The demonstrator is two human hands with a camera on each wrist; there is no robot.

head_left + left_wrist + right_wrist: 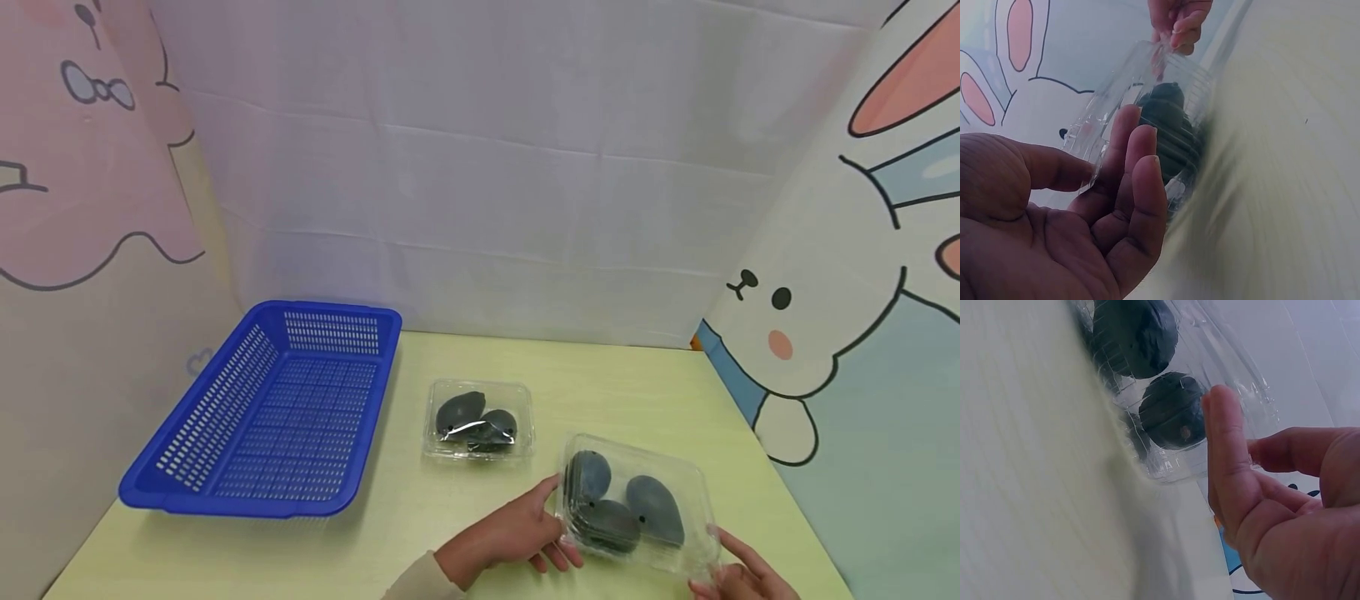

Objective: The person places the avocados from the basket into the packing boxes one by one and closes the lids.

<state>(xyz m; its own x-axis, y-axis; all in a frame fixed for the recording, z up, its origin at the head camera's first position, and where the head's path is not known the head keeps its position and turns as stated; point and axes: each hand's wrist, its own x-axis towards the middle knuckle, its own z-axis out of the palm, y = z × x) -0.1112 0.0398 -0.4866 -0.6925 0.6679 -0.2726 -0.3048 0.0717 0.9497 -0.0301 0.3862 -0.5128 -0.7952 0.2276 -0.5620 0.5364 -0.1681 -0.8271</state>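
My left hand point(520, 527) pinches the left end of a clear plastic clamshell box point(692, 487), thumb on one side and fingers on the other. At its right front corner, my right hand point(750, 575) grips the same box between thumb and fingers. Inside lie several dark, blue-grey oval fruits point(656, 510), their exact kind unclear. In the right wrist view the box's lower edge is close over the table, and its lid appears down. Another clear clamshell box point(480, 387) with similar dark fruits point(460, 412) sits farther back, left of the held one.
A blue perforated plastic basket point(367, 442) stands on the left of the pale yellow table point(615, 387). White cloth point(487, 192) hangs behind the table. Printed side panels rise at left and right, the right one showing a cartoon rabbit point(840, 333).
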